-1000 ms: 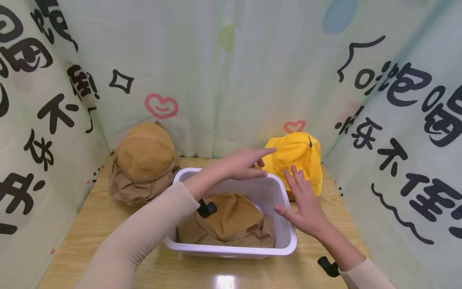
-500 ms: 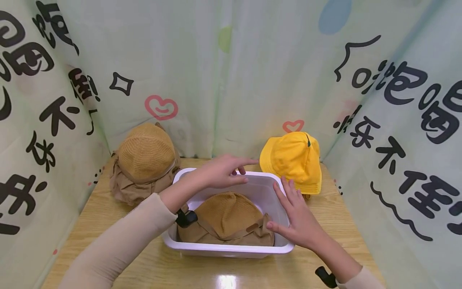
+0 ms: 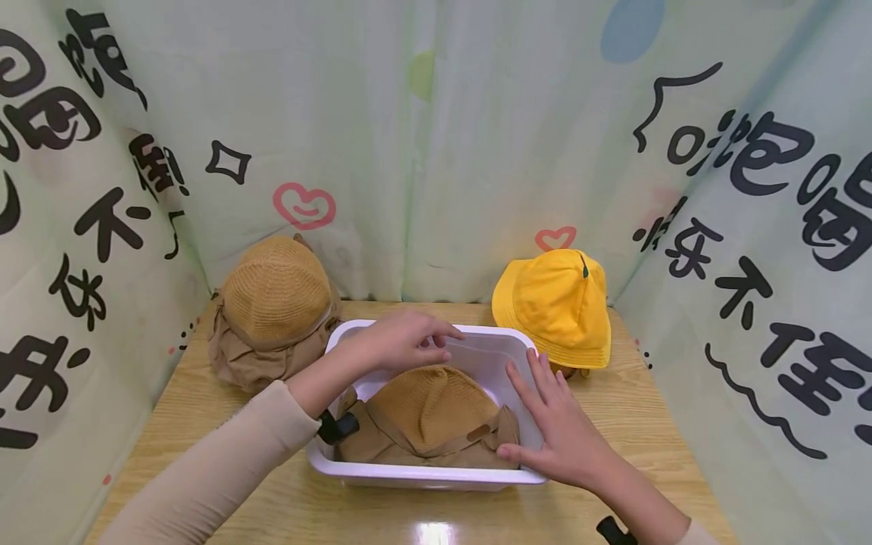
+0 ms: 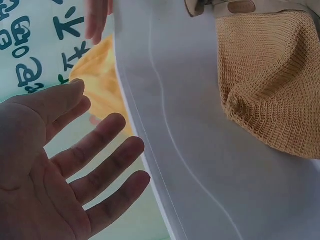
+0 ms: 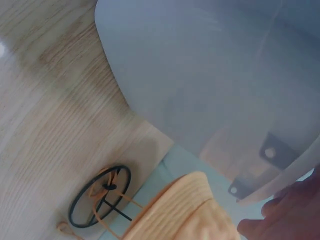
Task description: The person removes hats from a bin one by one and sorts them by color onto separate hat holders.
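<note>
A white plastic tub (image 3: 443,474) holds a tan knitted hat (image 3: 432,409) with a brown fabric brim. My left hand (image 3: 412,341) hovers over the tub's far side, fingers loosely bent and nothing in them. In the left wrist view, the left palm (image 4: 65,155) is turned up with fingers spread beside the tub's wall (image 4: 175,100). My right hand (image 3: 559,435) lies along the tub's right rim, fingers straight and spread. The right wrist view shows its fingertips (image 5: 290,215) near the rim, beside the tub's outer wall (image 5: 200,75).
A yellow bucket hat (image 3: 559,306) stands on a support behind the tub at right; a black wire ring base (image 5: 100,197) shows under it. Another tan knitted hat (image 3: 275,291) with brown fabric stands at back left. Printed curtains (image 3: 354,151) enclose the wooden table (image 3: 184,424).
My left hand has drawn back leftward and down, away from the yellow hat to over the tub's far rim. The right hand has shifted slightly left and down onto the tub's right rim.
</note>
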A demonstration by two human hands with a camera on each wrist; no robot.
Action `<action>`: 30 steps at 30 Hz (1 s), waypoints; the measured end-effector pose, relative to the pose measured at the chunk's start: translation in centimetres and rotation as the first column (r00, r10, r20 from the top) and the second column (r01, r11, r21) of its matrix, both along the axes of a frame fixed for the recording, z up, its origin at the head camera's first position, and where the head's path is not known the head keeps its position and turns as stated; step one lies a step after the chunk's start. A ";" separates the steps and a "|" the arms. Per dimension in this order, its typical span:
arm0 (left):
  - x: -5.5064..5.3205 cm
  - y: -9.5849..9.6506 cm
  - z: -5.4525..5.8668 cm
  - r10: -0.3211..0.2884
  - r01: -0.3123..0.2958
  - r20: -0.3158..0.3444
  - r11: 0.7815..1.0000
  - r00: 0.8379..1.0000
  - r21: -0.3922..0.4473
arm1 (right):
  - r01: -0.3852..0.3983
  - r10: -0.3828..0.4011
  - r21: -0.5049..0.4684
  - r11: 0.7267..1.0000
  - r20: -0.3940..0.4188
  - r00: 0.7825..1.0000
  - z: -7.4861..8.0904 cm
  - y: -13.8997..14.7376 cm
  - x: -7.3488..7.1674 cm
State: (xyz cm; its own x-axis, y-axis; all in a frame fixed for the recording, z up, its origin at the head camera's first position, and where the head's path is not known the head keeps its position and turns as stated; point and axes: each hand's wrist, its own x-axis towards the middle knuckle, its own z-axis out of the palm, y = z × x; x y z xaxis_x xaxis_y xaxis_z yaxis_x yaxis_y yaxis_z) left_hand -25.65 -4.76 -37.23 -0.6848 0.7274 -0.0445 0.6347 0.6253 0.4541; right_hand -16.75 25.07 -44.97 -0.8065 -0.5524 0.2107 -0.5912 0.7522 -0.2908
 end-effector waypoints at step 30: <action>0.2 0.6 -3.5 0.010 -0.003 0.081 0.997 0.997 -0.083 | 0.021 -0.022 0.106 0.994 0.006 1.000 -0.2 -0.1 1.2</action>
State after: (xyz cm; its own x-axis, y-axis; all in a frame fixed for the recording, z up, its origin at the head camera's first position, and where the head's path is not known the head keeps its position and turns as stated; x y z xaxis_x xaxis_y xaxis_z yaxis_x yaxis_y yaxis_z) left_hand -25.48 -4.19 -40.77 -0.6813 0.7145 -0.1595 0.5937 0.6667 0.4505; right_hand -15.60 24.95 -45.16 -0.8197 -0.5539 0.1459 -0.5728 0.7916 -0.2128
